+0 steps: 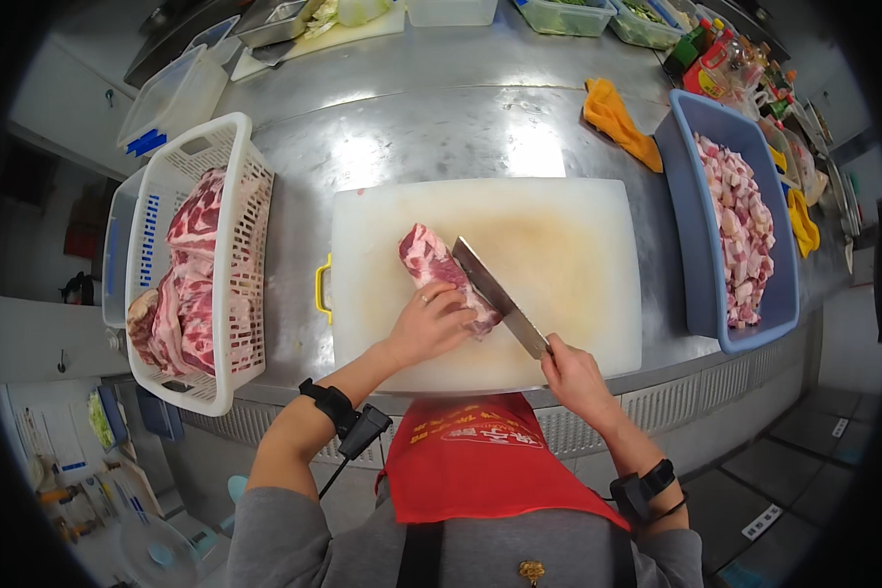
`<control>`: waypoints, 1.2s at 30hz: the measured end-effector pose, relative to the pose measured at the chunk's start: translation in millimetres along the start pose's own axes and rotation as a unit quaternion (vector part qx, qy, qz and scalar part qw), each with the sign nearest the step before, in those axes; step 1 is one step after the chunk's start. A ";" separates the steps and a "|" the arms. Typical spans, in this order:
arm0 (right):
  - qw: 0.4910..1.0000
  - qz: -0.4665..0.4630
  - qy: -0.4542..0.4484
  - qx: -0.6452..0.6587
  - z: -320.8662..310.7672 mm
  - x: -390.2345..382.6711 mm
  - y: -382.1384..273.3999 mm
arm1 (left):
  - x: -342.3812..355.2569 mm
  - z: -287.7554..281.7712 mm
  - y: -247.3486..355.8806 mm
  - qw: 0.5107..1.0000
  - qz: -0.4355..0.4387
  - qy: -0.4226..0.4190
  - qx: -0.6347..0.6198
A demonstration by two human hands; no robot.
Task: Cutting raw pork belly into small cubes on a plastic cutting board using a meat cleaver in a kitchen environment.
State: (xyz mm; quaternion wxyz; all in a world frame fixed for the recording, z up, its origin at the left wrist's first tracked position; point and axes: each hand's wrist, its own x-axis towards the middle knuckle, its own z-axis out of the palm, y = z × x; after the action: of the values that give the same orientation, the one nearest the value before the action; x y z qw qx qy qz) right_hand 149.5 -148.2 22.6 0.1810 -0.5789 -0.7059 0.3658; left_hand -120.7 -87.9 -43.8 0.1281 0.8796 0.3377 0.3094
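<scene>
A slab of raw meat [425, 253], red and pale with fat, lies slantwise on a white cutting board [583, 240]. My left hand [429, 323] rests over the near part of the slab, its fingers curled down onto it and holding it. In my right hand [576, 376] is the handle of a cleaver [500, 296], gripped with the fingers wrapped round. The cleaver's broad blade runs along the right side of the meat. Whether the edge is cutting into the slab at this moment cannot be made out.
Left of the board stands a white slotted basket [227, 338] with large meat pieces [194, 279]. On the right, a blue-grey tub [684, 211] holds meat chunks [737, 230]. An orange cloth [617, 120] lies beyond the board; a yellow handle [323, 288] sticks out from its left edge.
</scene>
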 end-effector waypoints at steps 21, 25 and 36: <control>0.991 0.068 0.001 -0.118 9.0 15.2 -105.8 | 10.8 -3.0 -49.6 0.956 -0.215 0.186 -0.076; 0.986 0.083 -0.010 -0.146 9.5 18.7 -114.7 | 14.0 -4.6 -48.7 0.957 -0.205 0.192 -0.076; 0.980 0.094 -0.065 -0.161 10.9 61.1 -132.1 | 13.1 -4.1 -51.0 0.957 -0.199 0.199 -0.075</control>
State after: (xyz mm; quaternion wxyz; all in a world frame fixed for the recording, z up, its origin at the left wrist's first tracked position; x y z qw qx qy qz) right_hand 35.5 -101.7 101.0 0.0042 -0.6391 -0.7082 0.2999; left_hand -142.0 -41.4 -56.7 0.1830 0.7031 0.5003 0.4710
